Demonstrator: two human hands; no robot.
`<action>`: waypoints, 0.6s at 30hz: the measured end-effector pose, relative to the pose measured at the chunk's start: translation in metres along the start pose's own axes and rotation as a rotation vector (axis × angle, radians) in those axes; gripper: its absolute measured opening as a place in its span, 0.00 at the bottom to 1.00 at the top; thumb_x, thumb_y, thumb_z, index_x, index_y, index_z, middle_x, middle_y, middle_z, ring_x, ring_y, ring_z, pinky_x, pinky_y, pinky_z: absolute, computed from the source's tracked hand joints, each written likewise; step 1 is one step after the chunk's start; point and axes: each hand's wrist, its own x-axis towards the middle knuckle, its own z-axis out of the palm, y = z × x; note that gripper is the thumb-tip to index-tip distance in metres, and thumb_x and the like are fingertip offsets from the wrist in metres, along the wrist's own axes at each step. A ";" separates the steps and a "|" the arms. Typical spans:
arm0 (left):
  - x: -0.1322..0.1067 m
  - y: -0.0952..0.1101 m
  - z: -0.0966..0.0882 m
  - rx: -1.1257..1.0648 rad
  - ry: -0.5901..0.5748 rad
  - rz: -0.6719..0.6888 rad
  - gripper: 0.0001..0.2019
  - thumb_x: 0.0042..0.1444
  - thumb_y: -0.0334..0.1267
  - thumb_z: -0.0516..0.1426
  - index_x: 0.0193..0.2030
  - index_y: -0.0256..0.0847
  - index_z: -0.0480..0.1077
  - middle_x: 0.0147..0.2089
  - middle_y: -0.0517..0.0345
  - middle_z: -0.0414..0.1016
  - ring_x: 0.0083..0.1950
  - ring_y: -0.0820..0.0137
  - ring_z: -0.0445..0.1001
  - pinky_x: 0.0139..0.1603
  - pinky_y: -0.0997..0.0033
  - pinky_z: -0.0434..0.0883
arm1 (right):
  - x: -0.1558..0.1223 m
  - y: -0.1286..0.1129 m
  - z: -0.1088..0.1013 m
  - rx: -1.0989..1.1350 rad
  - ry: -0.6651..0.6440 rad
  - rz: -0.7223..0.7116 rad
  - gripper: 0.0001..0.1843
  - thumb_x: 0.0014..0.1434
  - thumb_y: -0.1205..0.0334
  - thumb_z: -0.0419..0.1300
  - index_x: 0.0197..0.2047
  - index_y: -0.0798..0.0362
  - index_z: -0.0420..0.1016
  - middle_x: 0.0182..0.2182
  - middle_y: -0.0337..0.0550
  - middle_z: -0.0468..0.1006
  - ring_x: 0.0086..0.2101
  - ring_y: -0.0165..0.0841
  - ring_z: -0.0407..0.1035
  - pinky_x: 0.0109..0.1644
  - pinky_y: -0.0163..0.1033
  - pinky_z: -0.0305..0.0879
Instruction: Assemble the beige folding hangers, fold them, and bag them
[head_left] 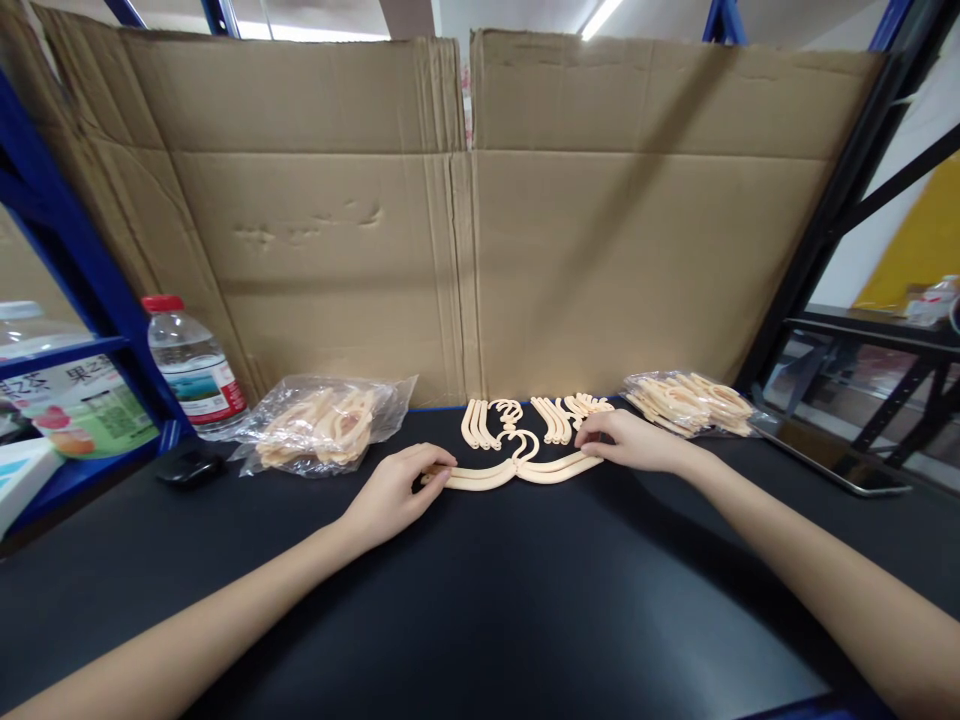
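Note:
A small stack of cream plastic hangers (517,468) lies flat on the black tabletop (480,600). My left hand (397,490) pinches the stack's left arm tip with curled fingers. My right hand (630,440) grips the right arm tip, fingers closed over it. Just behind lie more loose cream hangers (536,415) in short rows against the cardboard.
A clear bag of hangers (322,425) lies at the left, another bag (690,400) at the right. A water bottle (193,368) with a red cap and a small black object (187,467) stand far left. A tablet (832,455) lies at the right. A cardboard wall (465,220) closes the back.

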 end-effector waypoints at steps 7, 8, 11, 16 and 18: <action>0.016 -0.003 -0.005 -0.019 -0.038 -0.202 0.10 0.58 0.37 0.52 0.45 0.40 0.69 0.44 0.55 0.76 0.45 0.67 0.75 0.47 0.68 0.71 | 0.016 -0.006 0.004 -0.005 0.134 0.023 0.10 0.59 0.65 0.54 0.36 0.55 0.77 0.30 0.43 0.78 0.30 0.33 0.70 0.35 0.35 0.62; 0.022 -0.005 -0.005 -0.013 -0.044 -0.227 0.10 0.58 0.37 0.52 0.45 0.39 0.69 0.44 0.54 0.76 0.45 0.67 0.75 0.46 0.69 0.72 | 0.023 -0.007 0.005 -0.008 0.140 0.021 0.10 0.59 0.65 0.54 0.36 0.55 0.77 0.30 0.43 0.78 0.30 0.32 0.70 0.34 0.35 0.62; 0.044 -0.012 0.000 0.040 -0.056 -0.321 0.10 0.57 0.34 0.54 0.46 0.38 0.68 0.45 0.52 0.77 0.40 0.68 0.77 0.43 0.70 0.73 | 0.054 -0.010 0.009 -0.028 0.126 0.003 0.08 0.57 0.68 0.57 0.38 0.55 0.77 0.29 0.42 0.79 0.30 0.32 0.70 0.35 0.34 0.61; 0.081 -0.020 0.013 0.159 -0.098 -0.466 0.12 0.62 0.39 0.56 0.48 0.35 0.68 0.45 0.52 0.74 0.42 0.66 0.75 0.45 0.59 0.73 | 0.105 -0.015 0.015 -0.077 0.052 -0.025 0.08 0.54 0.70 0.61 0.39 0.55 0.79 0.32 0.43 0.79 0.32 0.32 0.71 0.37 0.35 0.62; 0.090 -0.021 0.018 0.196 -0.117 -0.499 0.13 0.62 0.40 0.56 0.50 0.35 0.68 0.47 0.51 0.72 0.45 0.65 0.74 0.45 0.58 0.73 | 0.118 -0.016 0.020 -0.085 -0.003 -0.022 0.09 0.54 0.69 0.63 0.40 0.56 0.78 0.32 0.43 0.79 0.33 0.32 0.71 0.39 0.36 0.64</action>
